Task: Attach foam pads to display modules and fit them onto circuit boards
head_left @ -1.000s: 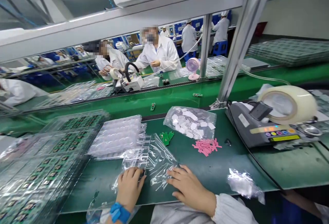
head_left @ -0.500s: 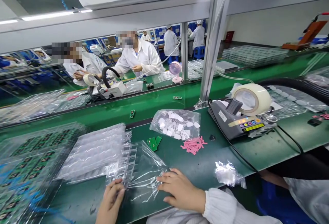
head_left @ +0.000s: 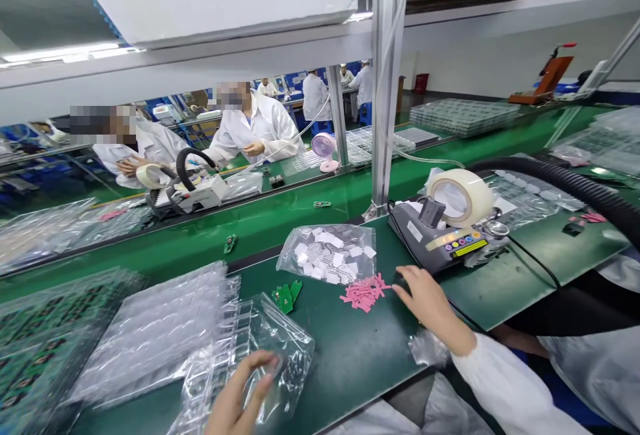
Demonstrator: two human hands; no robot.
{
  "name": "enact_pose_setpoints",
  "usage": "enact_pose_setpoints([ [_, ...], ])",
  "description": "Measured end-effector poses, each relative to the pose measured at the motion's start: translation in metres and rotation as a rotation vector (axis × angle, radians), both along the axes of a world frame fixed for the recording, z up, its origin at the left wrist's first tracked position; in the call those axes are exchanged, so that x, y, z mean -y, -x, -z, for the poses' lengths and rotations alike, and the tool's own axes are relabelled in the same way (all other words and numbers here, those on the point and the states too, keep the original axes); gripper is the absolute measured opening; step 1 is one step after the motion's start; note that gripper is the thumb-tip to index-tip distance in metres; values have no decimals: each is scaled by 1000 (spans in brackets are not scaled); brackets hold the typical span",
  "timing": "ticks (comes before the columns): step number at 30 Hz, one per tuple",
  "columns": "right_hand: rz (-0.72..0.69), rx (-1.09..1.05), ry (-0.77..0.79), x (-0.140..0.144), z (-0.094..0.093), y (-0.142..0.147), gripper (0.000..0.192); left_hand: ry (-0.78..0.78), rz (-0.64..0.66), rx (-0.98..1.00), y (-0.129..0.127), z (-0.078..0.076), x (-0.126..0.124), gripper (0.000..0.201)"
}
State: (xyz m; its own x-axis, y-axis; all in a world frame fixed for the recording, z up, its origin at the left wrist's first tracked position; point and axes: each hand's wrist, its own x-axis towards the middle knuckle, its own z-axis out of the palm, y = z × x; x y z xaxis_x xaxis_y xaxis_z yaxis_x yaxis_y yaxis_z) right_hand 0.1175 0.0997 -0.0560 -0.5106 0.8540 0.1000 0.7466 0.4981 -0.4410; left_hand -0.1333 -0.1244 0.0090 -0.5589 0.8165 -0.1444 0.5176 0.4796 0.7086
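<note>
My left hand [head_left: 245,392] is at the front of the bench, with thumb and forefinger curled together at a clear plastic bag [head_left: 287,335]. They seem to pinch its film, though the fingertips are slightly blurred. Farther right, my right hand [head_left: 430,305] reaches over the bench with thumb and forefinger apart. A small dark piece [head_left: 401,280] shows between those fingertips, just right of a heap of pink strips [head_left: 364,293]. Beneath the right wrist lies a crumpled clear packet [head_left: 426,350], partly covered. Small green circuit boards [head_left: 285,297] lie behind the clear bag.
Clear plastic trays [head_left: 165,322] and trays of green boards [head_left: 40,328] fill the left side. A bag of white-tabbed pieces [head_left: 330,252] lies behind the pink strips. A grey machine with a tape roll [head_left: 460,196] stands right. A person's sleeve [head_left: 595,362] is at lower right.
My right hand has left the clear bag and moved right to the small dark piece. My left hand stays by the bag. The view has shifted somewhat to the right.
</note>
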Motion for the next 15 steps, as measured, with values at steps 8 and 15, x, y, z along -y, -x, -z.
enact_pose_setpoints([
  [8, 131, -47, 49, -39, 30, 3, 17, -179, 564, -33, -89, -6, -107, 49],
  [15, 87, -504, 295, -24, 8, -40, 32, -98, 655, 205, -122, -5, -150, 73],
])
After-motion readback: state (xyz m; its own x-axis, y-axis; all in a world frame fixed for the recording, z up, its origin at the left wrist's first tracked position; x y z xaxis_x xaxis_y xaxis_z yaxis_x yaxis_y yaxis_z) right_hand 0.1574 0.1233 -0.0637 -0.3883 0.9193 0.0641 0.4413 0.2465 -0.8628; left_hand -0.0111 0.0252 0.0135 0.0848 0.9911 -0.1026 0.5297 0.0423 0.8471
